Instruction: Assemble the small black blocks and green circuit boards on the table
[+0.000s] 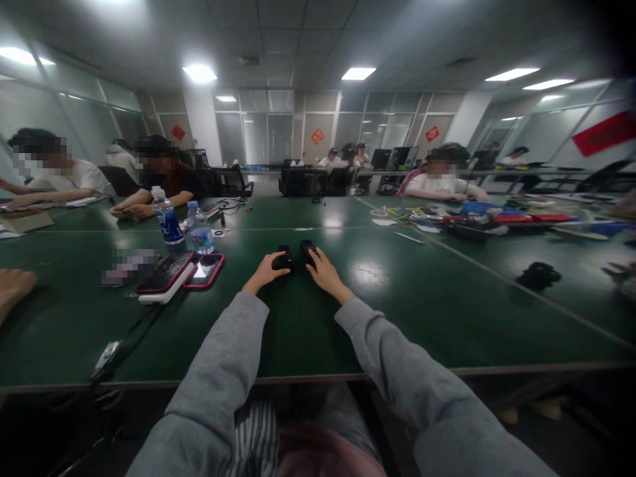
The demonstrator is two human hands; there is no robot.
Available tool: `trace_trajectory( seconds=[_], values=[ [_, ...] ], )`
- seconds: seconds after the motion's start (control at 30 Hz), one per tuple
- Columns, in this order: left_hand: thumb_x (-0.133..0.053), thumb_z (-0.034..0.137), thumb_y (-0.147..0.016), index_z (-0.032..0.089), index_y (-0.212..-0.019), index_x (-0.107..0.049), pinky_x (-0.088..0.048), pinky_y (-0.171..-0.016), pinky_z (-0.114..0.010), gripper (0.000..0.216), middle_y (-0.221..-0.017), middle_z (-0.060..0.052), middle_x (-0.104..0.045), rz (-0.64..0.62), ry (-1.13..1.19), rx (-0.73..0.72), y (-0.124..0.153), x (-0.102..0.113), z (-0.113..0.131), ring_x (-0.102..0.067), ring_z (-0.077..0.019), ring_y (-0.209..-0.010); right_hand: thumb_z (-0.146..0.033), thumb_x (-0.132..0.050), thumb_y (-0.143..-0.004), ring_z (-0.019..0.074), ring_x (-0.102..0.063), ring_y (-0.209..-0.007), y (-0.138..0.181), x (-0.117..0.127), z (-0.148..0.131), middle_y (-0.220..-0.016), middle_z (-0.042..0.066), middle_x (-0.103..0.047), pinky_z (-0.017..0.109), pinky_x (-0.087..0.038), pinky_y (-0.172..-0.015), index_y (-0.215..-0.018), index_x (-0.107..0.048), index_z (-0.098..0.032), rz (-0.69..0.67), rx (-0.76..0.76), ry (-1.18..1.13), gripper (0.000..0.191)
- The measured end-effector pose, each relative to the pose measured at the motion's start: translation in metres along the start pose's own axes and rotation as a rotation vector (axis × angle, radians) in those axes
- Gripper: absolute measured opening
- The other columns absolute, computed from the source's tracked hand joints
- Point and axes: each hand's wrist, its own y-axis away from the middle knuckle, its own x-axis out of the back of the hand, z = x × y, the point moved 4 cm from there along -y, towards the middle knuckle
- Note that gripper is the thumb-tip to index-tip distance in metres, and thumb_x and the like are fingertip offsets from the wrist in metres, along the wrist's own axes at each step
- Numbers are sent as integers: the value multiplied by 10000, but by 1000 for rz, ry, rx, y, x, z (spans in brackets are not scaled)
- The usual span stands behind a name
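Observation:
Two small black handheld devices lie close together on the green table, their exact kind hard to make out. My left hand has its fingers and thumb curled around the left black device. The right black device sits a little farther forward, with the fingers of my right hand wrapped over its right side and near end. A narrow gap separates the two devices. Grey sleeves cover both my forearms.
Left on the green table stand two water bottles, beside phones and a white power bank with a cable. Rightward lie a pen, a black bundle and piled coloured cables. Several people sit around; one person's hand rests at far left.

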Motion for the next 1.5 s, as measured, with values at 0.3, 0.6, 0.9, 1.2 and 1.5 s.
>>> trace_trajectory(
  seconds=[0.3,0.6,0.9,1.2,1.5],
  values=[
    [-719,293,-778,266,-1244,-588,-436,-988,-459,485,-1277,-92,-529,117,-152,-2,6,0,14,-533,-256,-1145,-382,-440,-950,280,-330,-1363,5,-8,-20,-1515,163,-234,462,-417,-1026,-1468,-326,-201,-46,78,-51,560],
    [-684,211,-792,249,-1086,-615,-457,-958,-436,305,-1192,-57,-541,140,-223,-40,9,2,25,-558,-218,-1080,-270,-317,-978,237,-417,-1302,5,1,-22,-1475,123,-334,423,-431,-1025,-1449,-360,-209,15,67,-106,476],
    [-681,198,-794,240,-1023,-630,-469,-927,-402,238,-1195,-50,-500,137,-315,-43,12,3,37,-586,-205,-1006,-208,-401,-922,207,-495,-1181,8,12,-32,-1342,113,-421,370,-458,-985,-1240,-540,-189,85,110,-137,347],
    [-662,257,-828,233,-1029,-614,-449,-902,-394,209,-1226,-62,-465,97,-485,-73,18,7,51,-576,-231,-999,-201,-468,-890,215,-524,-1033,8,10,-27,-1222,144,-423,360,-487,-884,-1222,-502,-135,114,27,-76,341],
    [-637,268,-850,218,-1078,-601,-438,-911,-401,236,-1191,-87,-468,64,-583,-83,18,5,57,-559,-267,-1029,-206,-490,-886,197,-511,-1023,7,9,-26,-1166,107,-431,335,-478,-879,-1219,-523,-196,91,44,-91,335]
  ],
)
